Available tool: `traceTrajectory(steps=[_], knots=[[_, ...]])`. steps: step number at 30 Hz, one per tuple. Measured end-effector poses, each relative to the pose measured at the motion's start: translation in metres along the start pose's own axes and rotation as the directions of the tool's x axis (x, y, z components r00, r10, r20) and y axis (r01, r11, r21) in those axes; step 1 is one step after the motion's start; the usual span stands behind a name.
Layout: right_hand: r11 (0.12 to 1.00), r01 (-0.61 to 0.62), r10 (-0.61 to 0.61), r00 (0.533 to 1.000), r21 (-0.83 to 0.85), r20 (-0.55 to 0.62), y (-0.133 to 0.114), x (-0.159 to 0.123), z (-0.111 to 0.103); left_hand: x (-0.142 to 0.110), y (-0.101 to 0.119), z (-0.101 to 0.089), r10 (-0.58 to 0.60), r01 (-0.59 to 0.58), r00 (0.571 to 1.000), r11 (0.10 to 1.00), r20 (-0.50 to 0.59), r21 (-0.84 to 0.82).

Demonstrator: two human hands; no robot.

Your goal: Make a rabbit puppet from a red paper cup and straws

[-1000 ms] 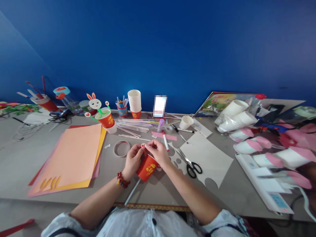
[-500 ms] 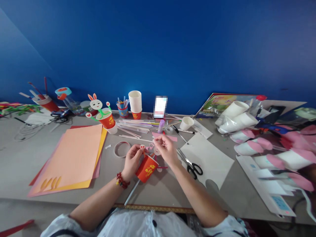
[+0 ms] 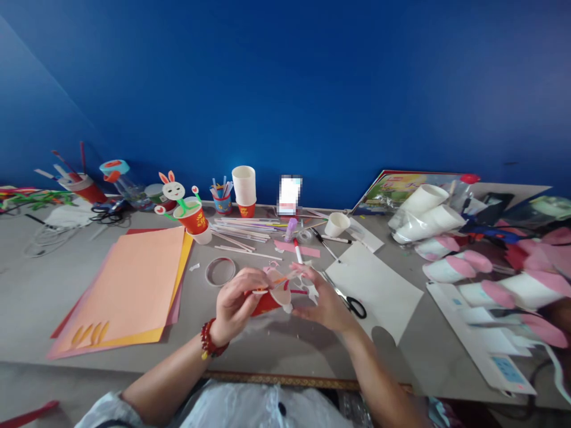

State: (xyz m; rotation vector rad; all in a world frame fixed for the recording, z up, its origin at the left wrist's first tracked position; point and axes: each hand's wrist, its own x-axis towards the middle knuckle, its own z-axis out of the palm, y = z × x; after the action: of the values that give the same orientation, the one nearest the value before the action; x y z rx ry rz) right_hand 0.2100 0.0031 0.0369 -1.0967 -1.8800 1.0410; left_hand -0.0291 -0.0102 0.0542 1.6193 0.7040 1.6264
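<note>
Red cup (image 3: 266, 304) against left hand (image 3: 238, 298) — right hand (image 3: 325, 303) spread beside rim (image 3: 284, 303).

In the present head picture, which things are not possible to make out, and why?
All in the head view:
Red cup: much of its side is covered by the left hand.
Scissors: part of the handle is behind the right hand.
Right fingertips: too blurred to tell whether they grip anything.
Bright upright thing: its surface is masked by pixelation.
Red object: cut off at the lower-left corner.
</note>
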Motion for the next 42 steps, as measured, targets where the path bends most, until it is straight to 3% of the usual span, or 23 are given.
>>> traceTrajectory(steps=[5, 11, 17, 25, 30, 38, 42], knots=[[0.998, 0.051, -0.05, 0.998, -0.043, 0.025, -0.004, 0.005, 0.009, -0.002, 0.008, -0.004, 0.108, -0.11, 0.991, 0.994, 0.085, 0.011], [0.961, 0.214, -0.209, 0.977, -0.176, 0.051, -0.016, 0.011, 0.011, -0.004, 0.008, 0.0, 0.061, -0.06, 0.996, 0.998, 0.062, -0.013], [0.949, 0.138, -0.122, 0.99, -0.283, 0.073, -0.02, 0.012, 0.009, -0.001, 0.008, 0.013, -0.127, 0.115, 0.988, 0.984, -0.082, -0.136], [0.953, 0.127, -0.112, 0.991, -0.275, 0.072, -0.031, 0.015, 0.005, 0.0, 0.0, 0.015, -0.226, 0.18, 0.967, 0.934, -0.121, -0.307], [0.966, 0.125, -0.115, 0.992, -0.229, 0.053, -0.036, 0.019, 0.002, 0.004, -0.003, 0.014, -0.355, 0.276, 0.922, 0.882, -0.154, -0.382], [0.977, 0.108, -0.103, 0.994, -0.181, 0.04, -0.039, 0.024, 0.004, 0.006, 0.0, 0.014, -0.365, 0.265, 0.91, 0.877, -0.197, -0.4], [0.972, 0.106, -0.1, 0.994, -0.211, 0.039, -0.036, 0.023, 0.005, 0.009, 0.001, 0.015, -0.313, 0.218, 0.926, 0.9, -0.209, -0.378]])
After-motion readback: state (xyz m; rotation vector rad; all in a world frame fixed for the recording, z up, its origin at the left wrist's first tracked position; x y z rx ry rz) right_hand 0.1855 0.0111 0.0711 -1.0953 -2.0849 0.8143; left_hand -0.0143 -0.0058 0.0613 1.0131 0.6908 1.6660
